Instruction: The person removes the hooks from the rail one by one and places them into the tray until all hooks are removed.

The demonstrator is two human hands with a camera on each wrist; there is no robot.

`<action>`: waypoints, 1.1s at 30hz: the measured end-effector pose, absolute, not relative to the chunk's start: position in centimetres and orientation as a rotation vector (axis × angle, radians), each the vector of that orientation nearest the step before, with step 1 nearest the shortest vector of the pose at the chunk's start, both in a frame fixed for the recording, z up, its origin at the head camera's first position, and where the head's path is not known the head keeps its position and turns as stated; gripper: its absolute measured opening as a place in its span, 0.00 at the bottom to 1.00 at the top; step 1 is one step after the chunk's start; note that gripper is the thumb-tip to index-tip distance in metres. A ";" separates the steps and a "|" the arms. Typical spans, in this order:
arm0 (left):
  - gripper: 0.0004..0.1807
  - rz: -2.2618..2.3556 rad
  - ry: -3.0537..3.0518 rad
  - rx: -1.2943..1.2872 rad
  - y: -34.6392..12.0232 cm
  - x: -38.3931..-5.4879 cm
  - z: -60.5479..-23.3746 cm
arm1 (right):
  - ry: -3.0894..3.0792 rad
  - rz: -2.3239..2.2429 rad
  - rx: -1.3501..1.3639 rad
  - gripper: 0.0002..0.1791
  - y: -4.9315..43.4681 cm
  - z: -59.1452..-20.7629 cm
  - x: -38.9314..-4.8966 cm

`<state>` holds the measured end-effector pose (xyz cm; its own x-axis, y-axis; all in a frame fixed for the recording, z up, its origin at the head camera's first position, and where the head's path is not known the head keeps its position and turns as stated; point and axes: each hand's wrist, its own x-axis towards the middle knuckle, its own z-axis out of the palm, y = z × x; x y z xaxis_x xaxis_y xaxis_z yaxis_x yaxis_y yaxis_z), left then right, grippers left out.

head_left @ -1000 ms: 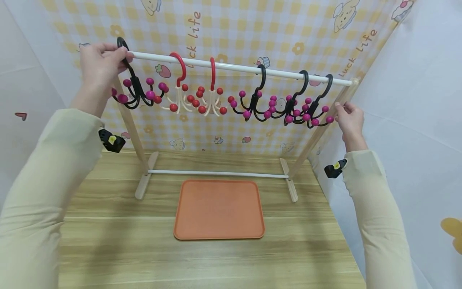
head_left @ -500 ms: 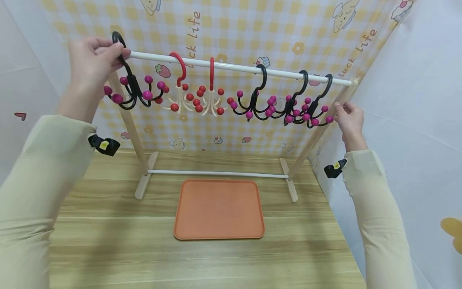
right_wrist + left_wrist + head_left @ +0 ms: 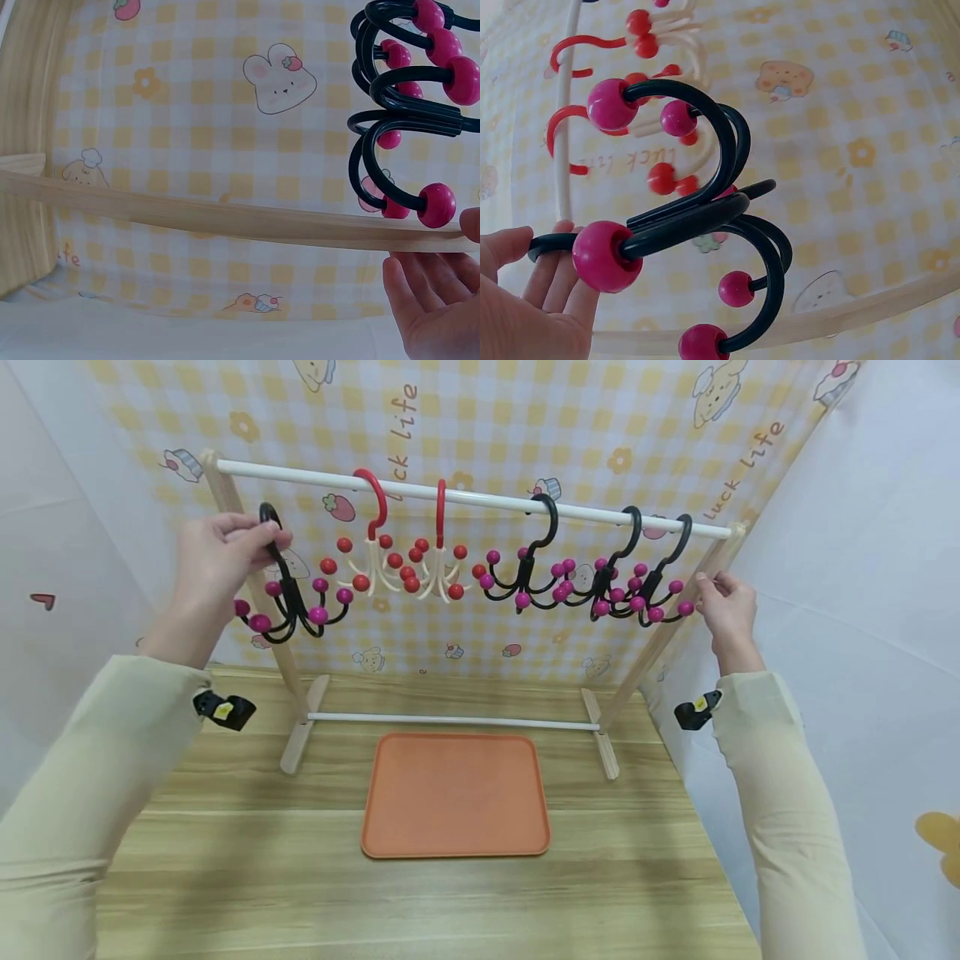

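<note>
My left hand (image 3: 213,572) pinches the black hook of a multi-arm hanger (image 3: 292,602) with magenta balls on its arm tips. That hook is below the white rail (image 3: 487,500) and apart from it, near the rack's left post (image 3: 262,593). In the left wrist view the hanger's curved arms (image 3: 720,142) fill the middle. At the rack's right post (image 3: 262,223), my right hand (image 3: 729,614) grips the wood between thumb and fingers. Two red-hooked cream hangers (image 3: 372,564) with red balls hang left of centre, and three black hangers (image 3: 527,572) with magenta balls hang toward the right.
An orange tray (image 3: 456,797) lies on the wooden table (image 3: 450,910) before the rack. A lower white bar (image 3: 453,720) joins the rack's feet (image 3: 300,743). Behind stands a yellow checked backdrop (image 3: 480,435), with white sheets at both sides.
The black hanger in my left hand has come off the rail's left end, first shifting left and up, then down below the rail. My right hand stays on the post.
</note>
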<state>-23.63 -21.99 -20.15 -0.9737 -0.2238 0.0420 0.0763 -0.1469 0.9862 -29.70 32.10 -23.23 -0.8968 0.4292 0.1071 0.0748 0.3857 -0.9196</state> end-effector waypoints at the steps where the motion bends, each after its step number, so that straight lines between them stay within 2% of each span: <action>1: 0.17 -2.230 -1.924 0.177 -21.9 -23.6 -20.6 | -2.323 1.513 -0.441 0.28 32.1 -23.2 -29.7; 6: 0.16 -2.227 -2.010 0.220 -21.6 -23.5 -22.7 | -2.331 1.517 -0.446 0.30 32.1 -23.2 -29.6; 10: 0.08 -2.242 -2.037 0.211 -21.2 -23.4 -24.3 | -2.335 1.519 -0.445 0.31 32.1 -23.2 -29.5; 15: 0.03 -2.239 -2.100 0.151 -20.6 -23.5 -26.4 | -2.333 1.516 -0.440 0.30 32.1 -23.2 -29.5; 25: 0.07 -2.258 -2.279 0.113 -19.4 -23.9 -30.3 | -2.331 1.524 -0.437 0.32 32.1 -23.2 -29.5; 29: 0.12 -2.303 -2.323 0.071 -18.8 -23.9 -31.5 | -2.332 1.529 -0.437 0.32 32.2 -23.2 -29.5; 33: 0.08 -2.378 -2.329 0.035 -18.1 -24.0 -32.6 | -2.333 1.532 -0.435 0.32 32.1 -23.1 -29.5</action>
